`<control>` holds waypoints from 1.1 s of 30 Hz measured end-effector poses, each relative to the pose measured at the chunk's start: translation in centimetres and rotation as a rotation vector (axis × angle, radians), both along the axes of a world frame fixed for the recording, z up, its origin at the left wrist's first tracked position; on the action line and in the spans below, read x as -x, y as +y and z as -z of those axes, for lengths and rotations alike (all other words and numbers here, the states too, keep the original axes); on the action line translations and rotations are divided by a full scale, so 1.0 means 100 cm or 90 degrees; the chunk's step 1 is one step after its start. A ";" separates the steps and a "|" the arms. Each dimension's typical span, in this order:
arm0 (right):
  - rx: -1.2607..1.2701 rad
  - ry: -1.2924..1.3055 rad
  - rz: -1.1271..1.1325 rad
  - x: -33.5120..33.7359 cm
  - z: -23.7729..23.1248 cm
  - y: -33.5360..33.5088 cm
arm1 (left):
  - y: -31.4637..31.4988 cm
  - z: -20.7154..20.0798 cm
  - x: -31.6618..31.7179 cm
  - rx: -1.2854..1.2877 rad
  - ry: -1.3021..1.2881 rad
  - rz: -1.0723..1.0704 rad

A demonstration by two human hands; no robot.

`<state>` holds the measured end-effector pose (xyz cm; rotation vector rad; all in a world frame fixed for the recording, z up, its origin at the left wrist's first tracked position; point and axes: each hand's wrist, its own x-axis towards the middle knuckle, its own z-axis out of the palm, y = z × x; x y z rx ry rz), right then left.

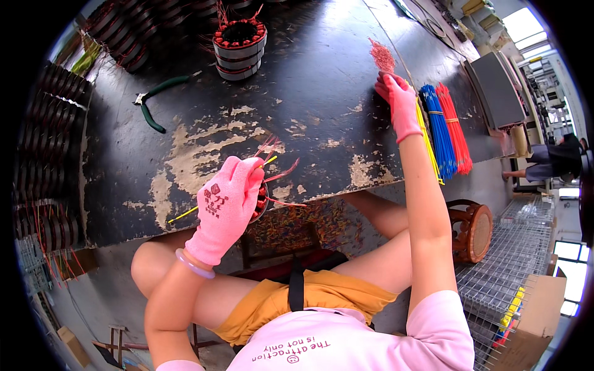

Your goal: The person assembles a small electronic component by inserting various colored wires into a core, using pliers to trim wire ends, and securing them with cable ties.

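My left hand (pixel 228 201), in a pink glove, is closed round a thin yellow strip (pixel 184 215) that sticks out on both sides of it. Loose red wires (pixel 270 146) rise beside its fingertips. Partly hidden behind this hand, a motor stator (pixel 261 203) with red windings sits at the table's near edge. My right hand (pixel 398 102), also in a pink glove, reaches far over the table with its fingers closed. Its fingertips touch a small heap of short, fine red pieces (pixel 382 57); whether any are gripped is hidden.
Bundles of blue strips (pixel 438 130), red strips (pixel 455 127) and yellow strips (pixel 428 142) lie right of my right forearm. Green-handled cutters (pixel 148 102) and stacked stators (pixel 240 49) stand on the worn black table (pixel 309 93). More stators (pixel 52 142) line the left. A wooden stool (pixel 473 232) stands right.
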<state>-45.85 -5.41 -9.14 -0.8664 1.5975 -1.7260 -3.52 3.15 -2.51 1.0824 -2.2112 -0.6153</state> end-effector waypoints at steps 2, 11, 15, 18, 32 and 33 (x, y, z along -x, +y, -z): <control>-0.122 0.034 -0.214 -0.053 -0.028 0.033 | 0.001 0.001 -0.009 0.006 -0.010 -0.028; -0.366 0.055 -0.550 -0.221 -0.060 0.107 | 0.003 0.003 -0.009 -0.014 0.013 -0.021; -0.291 -0.170 -0.539 -0.227 -0.026 0.104 | 0.001 0.005 -0.005 0.019 0.008 -0.022; -0.240 -0.216 -0.534 -0.229 -0.020 0.106 | 0.002 0.009 -0.006 0.036 0.032 -0.025; -0.298 -0.123 -0.477 -0.235 -0.044 0.115 | 0.002 0.014 -0.008 0.055 0.015 -0.022; -0.288 -0.160 -0.447 -0.234 -0.044 0.119 | 0.002 0.014 -0.009 0.053 0.013 -0.023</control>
